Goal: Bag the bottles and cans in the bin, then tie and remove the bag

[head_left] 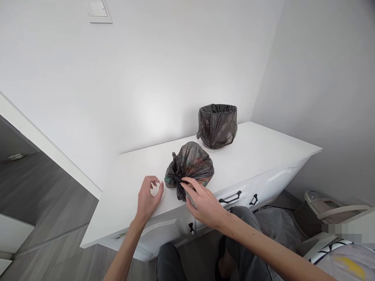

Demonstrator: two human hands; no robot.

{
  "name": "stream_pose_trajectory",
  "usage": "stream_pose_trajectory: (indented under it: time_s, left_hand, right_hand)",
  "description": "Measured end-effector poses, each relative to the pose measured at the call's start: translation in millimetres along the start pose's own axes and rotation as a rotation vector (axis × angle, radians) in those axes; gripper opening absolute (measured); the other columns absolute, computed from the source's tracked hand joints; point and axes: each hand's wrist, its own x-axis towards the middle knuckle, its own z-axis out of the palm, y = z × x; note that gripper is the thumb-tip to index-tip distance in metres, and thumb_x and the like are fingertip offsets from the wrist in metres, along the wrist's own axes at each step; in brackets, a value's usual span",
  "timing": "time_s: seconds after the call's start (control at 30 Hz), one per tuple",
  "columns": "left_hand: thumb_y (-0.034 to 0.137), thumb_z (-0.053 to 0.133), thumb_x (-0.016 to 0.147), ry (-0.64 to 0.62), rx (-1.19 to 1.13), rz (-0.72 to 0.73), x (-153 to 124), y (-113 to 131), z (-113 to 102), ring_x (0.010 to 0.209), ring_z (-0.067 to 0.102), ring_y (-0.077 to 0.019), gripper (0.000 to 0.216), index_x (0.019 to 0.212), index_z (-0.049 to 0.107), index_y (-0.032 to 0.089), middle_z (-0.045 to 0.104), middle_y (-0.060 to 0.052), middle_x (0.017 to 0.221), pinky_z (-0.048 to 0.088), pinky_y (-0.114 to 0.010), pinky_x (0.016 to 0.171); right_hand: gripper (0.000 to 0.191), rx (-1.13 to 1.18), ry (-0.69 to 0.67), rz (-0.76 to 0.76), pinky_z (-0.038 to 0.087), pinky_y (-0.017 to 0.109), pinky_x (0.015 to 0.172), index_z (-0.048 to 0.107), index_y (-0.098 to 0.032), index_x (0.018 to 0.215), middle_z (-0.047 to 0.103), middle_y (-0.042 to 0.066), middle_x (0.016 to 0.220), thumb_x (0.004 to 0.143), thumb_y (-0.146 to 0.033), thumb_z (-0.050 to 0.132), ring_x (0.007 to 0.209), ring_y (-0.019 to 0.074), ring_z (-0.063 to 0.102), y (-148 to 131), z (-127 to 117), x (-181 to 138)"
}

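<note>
A filled black plastic garbage bag, knotted at its neck, lies on the white countertop; coloured contents show faintly through the film. My right hand is at the knot from the front right, its outstretched fingertips touching the twisted plastic while the thumb stays apart from them. To the left of the bag, my left hand hovers over the counter's front part with fingers curved and a gap to the thumb. It holds nothing. Behind the bag stands a small bin lined with a black bag, its top open.
Below the counter are white cabinet fronts with black handles. A grey-beige appliance or container stands at the lower right, near clear plastic sheeting. A white wall rises behind the counter, with a switch plate.
</note>
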Motion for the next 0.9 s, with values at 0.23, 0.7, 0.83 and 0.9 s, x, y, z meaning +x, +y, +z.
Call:
stream_pose_trajectory:
  time_s: [0.23, 0.7, 0.83, 0.9]
  left_hand:
    - [0.027, 0.057, 0.098, 0.012, 0.159, 0.348, 19, 26, 15, 0.114, 0.057, -0.026, 0.029, 0.127, 0.062, 0.026, 0.052, -0.014, 0.134, 0.047, -0.047, 0.102]
    - [0.032, 0.064, 0.097, 0.164, 0.148, 0.268, 40, 28, 28, 0.1, 0.06, -0.024, 0.012, 0.091, 0.071, 0.024, 0.067, -0.006, 0.108, 0.045, -0.041, 0.093]
    - [0.033, 0.063, 0.097, 0.173, 0.135, 0.2, 41, 26, 28, 0.099, 0.06, -0.0237, 0.015, 0.088, 0.068, 0.023, 0.068, -0.006, 0.108, 0.044, -0.041, 0.094]
    - [0.035, 0.062, 0.097, 0.177, 0.118, 0.146, 42, 24, 27, 0.1, 0.061, -0.0241, 0.016, 0.087, 0.067, 0.023, 0.068, -0.006, 0.108, 0.044, -0.042, 0.095]
  right_hand:
    - [0.035, -0.175, -0.015, 0.101, 0.061, 0.041, 0.082, 0.065, -0.018, 0.127, 0.045, 0.014, 0.158, 0.096, -0.018, 0.048, 0.099, 0.0258, 0.072, 5, 4, 11]
    - [0.049, -0.159, -0.009, 0.217, 0.058, 0.032, 0.064, 0.054, -0.018, 0.146, 0.056, 0.015, 0.15, 0.1, -0.019, 0.037, 0.079, 0.019, 0.073, 0, -38, 1]
    - [0.051, -0.089, 0.045, 0.247, 0.057, 0.033, 0.058, 0.052, -0.021, 0.148, 0.056, 0.015, 0.15, 0.1, -0.02, 0.037, 0.065, 0.0155, 0.068, 4, -49, -12]
    - [0.051, -0.043, 0.085, 0.271, 0.058, 0.033, 0.057, 0.052, -0.022, 0.148, 0.056, 0.014, 0.149, 0.099, -0.022, 0.038, 0.064, 0.0155, 0.068, 6, -54, -19]
